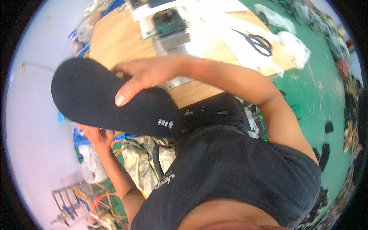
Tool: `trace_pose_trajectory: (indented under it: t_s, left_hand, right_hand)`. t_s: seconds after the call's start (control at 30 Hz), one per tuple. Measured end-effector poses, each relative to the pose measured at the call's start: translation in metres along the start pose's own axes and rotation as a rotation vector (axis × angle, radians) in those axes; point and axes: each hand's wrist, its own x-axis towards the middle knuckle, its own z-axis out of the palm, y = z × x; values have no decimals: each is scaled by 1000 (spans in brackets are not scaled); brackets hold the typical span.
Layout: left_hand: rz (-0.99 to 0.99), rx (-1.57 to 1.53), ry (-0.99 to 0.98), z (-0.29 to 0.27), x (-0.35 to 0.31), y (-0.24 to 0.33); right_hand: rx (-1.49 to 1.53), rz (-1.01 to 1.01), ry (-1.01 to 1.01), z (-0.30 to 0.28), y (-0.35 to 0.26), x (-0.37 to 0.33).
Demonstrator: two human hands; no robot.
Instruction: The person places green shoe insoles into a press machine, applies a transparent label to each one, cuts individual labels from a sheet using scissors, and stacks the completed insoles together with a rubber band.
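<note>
A black insole, wide and rounded at one end, is held up at the left, in front of my body. Small white marks sit near its narrower end. My right hand reaches across from the right and grips its far edge, thumb pressed on the upper face and the other fingers mostly behind. At the near edge, my left hand holds it from below. The insole covers most of the left fingers.
Beyond the insole stands a wooden table with a dark metal block, white sheets and black-handled scissors. Clear plastic bags lie by its right edge. Shiny beige fabric is below my left arm, and dark scraps lie on the green floor.
</note>
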Motion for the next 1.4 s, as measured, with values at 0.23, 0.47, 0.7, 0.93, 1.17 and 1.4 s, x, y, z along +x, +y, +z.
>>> trace_pose_trajectory:
  t_s: [0.23, 0.47, 0.7, 0.93, 1.17, 1.4]
  left_hand:
    - [-451, -690, -23, 15, -21, -25]
    - [-334, -475, -198, 26, -7, -29]
    - [-452, -517, -157, 37, -13, -31]
    - [-511, -619, -146, 43, -9, -17]
    - [-505, -571, -26, 32, -52, -37]
    - [-579, -568, -190, 24, -35, -11]
  right_hand:
    - [-1185, 114, -3, -14, 35, -1]
    - [-1227, -53, -23, -12, 39, 4]
    - [-1096, -39, -82, -4, 49, 20]
    - [-1175, -73, -2, 9, 53, 14]
    - [-1172, -100, 9, 8, 45, 19]
    - [-1175, -13, 7, 23, 51, 31]
